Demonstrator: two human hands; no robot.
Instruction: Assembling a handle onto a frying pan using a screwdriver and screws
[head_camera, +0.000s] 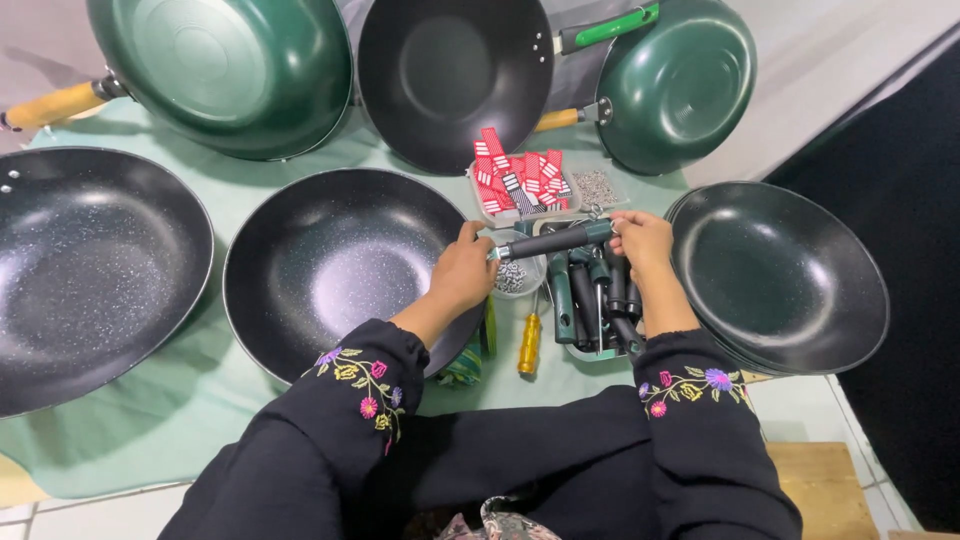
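Observation:
My left hand (463, 270) pinches the metal end of a dark green pan handle (556, 240), held level above the table. My right hand (643, 238) grips the handle's other end. Below the handle lies a small clear bowl of screws (514, 277) and a tray of several more dark handles (596, 300). A black speckled pan (335, 260) lies flat just left of my left hand. Both sleeves are black with flower embroidery.
A stack of dark green pans (790, 275) lies to the right. Another black pan (85, 270) is at far left. Three pans (450, 75) lean at the back. A box of red tags (520, 180), small screws (597, 187) and a yellow-handled screwdriver (529, 343) lie on the green cloth.

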